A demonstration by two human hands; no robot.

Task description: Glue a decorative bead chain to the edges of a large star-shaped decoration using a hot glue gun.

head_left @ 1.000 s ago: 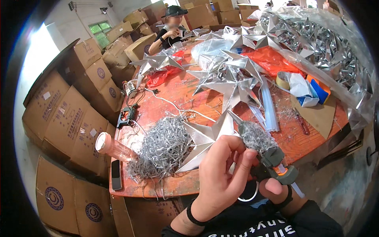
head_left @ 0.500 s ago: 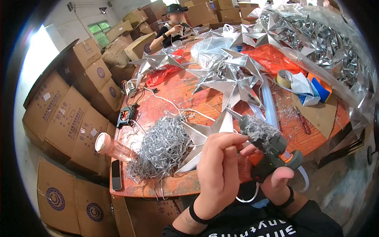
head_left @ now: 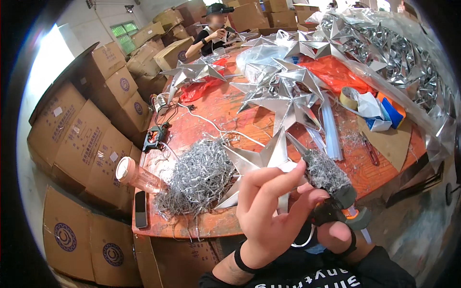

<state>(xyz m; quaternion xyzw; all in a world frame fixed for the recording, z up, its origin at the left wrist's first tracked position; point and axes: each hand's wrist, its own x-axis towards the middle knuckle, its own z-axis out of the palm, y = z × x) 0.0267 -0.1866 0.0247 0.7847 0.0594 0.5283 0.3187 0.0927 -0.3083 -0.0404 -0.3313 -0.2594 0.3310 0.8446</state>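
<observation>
My right hand (head_left: 336, 235) is wrapped round the handle of a dark glue gun (head_left: 343, 197), with part of the grip hidden. Silver tinsel fibres cling to the gun's barrel, and its pointed nozzle aims up and away to the left. My left hand (head_left: 269, 211) is raised just left of the gun, fingers bent and apart; the index fingertip comes close to the barrel. I see nothing held in it. Behind this hand a silver star (head_left: 266, 156) sits at the table's near side, partly covered by my fingers. A heap of silver tinsel (head_left: 199, 175) touches its left side.
On the red-brown table (head_left: 216, 113) are more silver stars (head_left: 288, 101), clear glue sticks (head_left: 331, 129), tape (head_left: 349, 97) and red plastic (head_left: 336, 74). A pink bottle (head_left: 141, 175) and phone (head_left: 141, 210) stand left. Cartons (head_left: 86, 139) line the left; a person (head_left: 214, 36) works at the far end.
My left hand's fingers have spread apart, with the thumb now showing beside the gun. The glue gun has shifted slightly right and down. The far person's hands have moved a little.
</observation>
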